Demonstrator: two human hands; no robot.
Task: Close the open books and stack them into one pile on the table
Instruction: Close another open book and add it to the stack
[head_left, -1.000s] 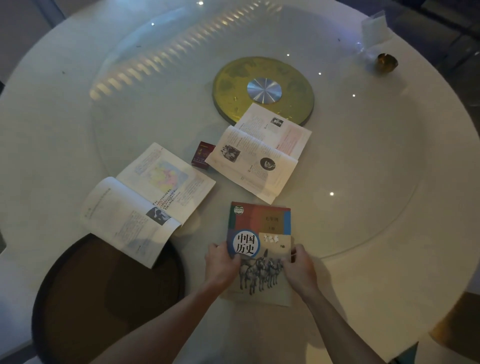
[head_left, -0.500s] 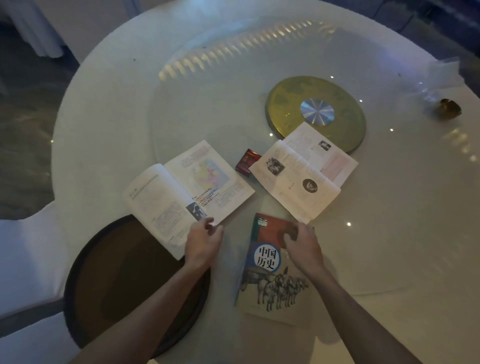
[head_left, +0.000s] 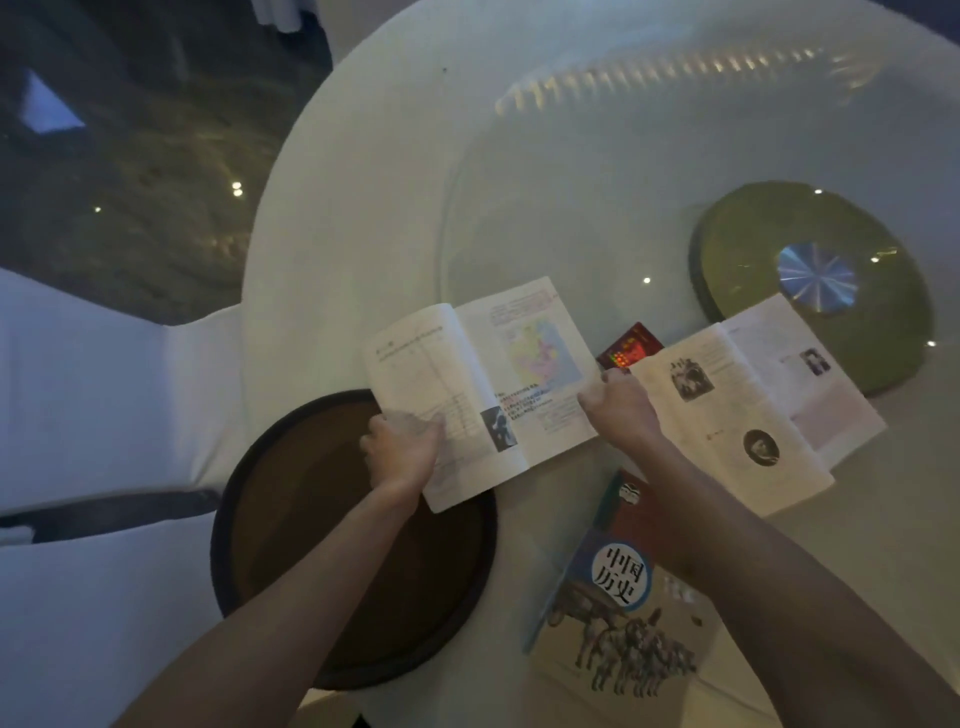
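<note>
An open book with a coloured map (head_left: 483, 384) lies at the near left of the round table, partly over a dark tray. My left hand (head_left: 402, 449) grips its left page edge, and my right hand (head_left: 621, 410) grips its right page edge. A second open book with portrait photos (head_left: 753, 400) lies to the right, flat on the table. A closed history book with a horse-and-chariot cover (head_left: 623, 608) lies nearest me, partly under my right forearm.
A small red booklet (head_left: 631, 345) lies between the two open books. A dark round tray (head_left: 353, 545) sits at the table's near left edge. A green-gold disc with a metal hub (head_left: 810, 280) marks the glass turntable's centre. A white chair (head_left: 104, 389) stands left.
Both hands left the closed history book and moved to the map book, taking hold of its two outer edges. The camera swung left.
</note>
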